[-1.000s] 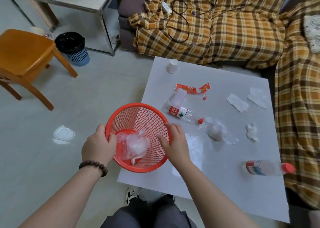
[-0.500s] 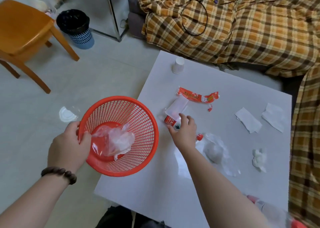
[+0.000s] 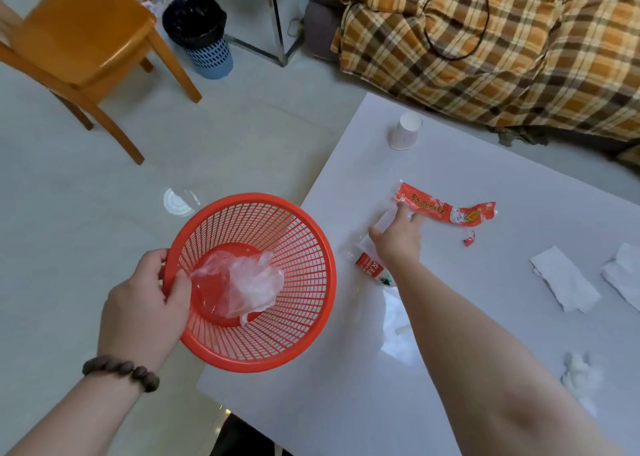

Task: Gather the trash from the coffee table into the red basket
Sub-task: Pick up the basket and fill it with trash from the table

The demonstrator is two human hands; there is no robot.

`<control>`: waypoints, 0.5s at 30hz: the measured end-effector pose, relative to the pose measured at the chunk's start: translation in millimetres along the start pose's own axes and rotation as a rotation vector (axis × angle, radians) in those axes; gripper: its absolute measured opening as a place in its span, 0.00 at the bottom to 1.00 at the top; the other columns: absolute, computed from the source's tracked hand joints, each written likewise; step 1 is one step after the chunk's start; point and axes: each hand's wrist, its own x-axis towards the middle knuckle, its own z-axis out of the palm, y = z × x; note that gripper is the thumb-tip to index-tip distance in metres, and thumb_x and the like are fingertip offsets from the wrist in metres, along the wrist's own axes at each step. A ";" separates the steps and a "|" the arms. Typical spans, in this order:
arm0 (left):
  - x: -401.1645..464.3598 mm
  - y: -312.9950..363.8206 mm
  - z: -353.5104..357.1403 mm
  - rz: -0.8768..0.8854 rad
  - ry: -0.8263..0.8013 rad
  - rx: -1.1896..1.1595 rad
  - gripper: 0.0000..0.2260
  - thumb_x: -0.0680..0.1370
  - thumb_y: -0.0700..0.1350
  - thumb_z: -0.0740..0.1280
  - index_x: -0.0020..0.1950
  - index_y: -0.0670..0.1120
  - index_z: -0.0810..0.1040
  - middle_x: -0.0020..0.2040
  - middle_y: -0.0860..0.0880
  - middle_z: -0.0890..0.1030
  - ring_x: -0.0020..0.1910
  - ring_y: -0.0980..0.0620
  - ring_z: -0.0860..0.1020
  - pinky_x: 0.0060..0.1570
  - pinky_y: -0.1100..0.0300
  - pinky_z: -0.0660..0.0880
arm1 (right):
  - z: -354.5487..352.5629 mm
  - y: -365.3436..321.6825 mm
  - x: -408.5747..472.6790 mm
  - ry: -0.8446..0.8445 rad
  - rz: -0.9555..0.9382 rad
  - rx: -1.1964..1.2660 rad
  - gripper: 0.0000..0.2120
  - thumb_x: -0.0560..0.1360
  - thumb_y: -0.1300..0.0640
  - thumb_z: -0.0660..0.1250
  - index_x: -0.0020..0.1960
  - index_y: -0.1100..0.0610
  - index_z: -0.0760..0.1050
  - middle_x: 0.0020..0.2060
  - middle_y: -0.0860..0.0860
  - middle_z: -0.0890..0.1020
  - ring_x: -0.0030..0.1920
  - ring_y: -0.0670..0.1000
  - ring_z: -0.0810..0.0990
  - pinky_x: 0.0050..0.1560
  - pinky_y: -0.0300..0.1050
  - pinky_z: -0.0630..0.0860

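My left hand (image 3: 145, 303) grips the rim of the red basket (image 3: 294, 248), held tilted off the left edge of the white coffee table (image 3: 485, 369). A crumpled clear plastic bag (image 3: 239, 286) lies inside it. My right hand (image 3: 398, 237) reaches over the table with fingers spread, resting on a clear wrapper and touching the end of a red snack wrapper (image 3: 446, 210). A crushed plastic bottle (image 3: 374, 270) with a red label lies under my wrist. A white paper cup (image 3: 405, 132) stands upside down at the far edge. Tissues (image 3: 564, 279) and a crumpled wad (image 3: 576, 369) lie to the right.
A plaid-covered sofa (image 3: 502, 50) borders the table's far side. On the floor to the left stand an orange wooden chair (image 3: 79, 36) and a blue bin with a black liner (image 3: 201, 30). A clear plastic lid (image 3: 178, 201) lies on the floor near the basket.
My right hand has left the basket's rim and reached forward across the table to the wrappers. The basket has moved left, off the table's edge, with my left hand still holding it.
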 end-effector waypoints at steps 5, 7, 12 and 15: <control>1.1 4.7 0.8 -0.008 0.005 0.015 0.10 0.75 0.41 0.66 0.56 0.44 0.73 0.35 0.46 0.78 0.34 0.38 0.79 0.33 0.49 0.77 | -13.5 0.5 -24.1 0.002 -0.114 0.135 0.29 0.70 0.58 0.67 0.69 0.53 0.61 0.68 0.54 0.62 0.51 0.55 0.75 0.48 0.52 0.75; 1.4 8.0 2.9 -0.015 -0.001 0.011 0.11 0.74 0.39 0.66 0.56 0.43 0.73 0.37 0.42 0.81 0.35 0.36 0.79 0.34 0.49 0.75 | -23.0 -2.7 -42.6 0.050 -0.178 0.218 0.30 0.69 0.57 0.67 0.69 0.54 0.61 0.68 0.53 0.63 0.51 0.48 0.70 0.48 0.45 0.71; 0.2 19.5 2.5 0.007 -0.019 -0.055 0.11 0.73 0.37 0.66 0.55 0.41 0.75 0.38 0.39 0.82 0.38 0.35 0.79 0.36 0.50 0.73 | -55.5 -20.5 -111.2 0.169 -0.334 0.458 0.30 0.67 0.55 0.70 0.66 0.48 0.63 0.62 0.47 0.68 0.57 0.39 0.67 0.55 0.36 0.68; -3.0 26.5 0.0 0.036 -0.043 -0.115 0.12 0.74 0.39 0.65 0.57 0.42 0.75 0.39 0.40 0.82 0.40 0.37 0.80 0.38 0.50 0.75 | -66.5 -32.8 -157.5 0.132 -0.444 0.538 0.31 0.66 0.57 0.71 0.65 0.44 0.63 0.60 0.43 0.69 0.61 0.46 0.70 0.59 0.45 0.72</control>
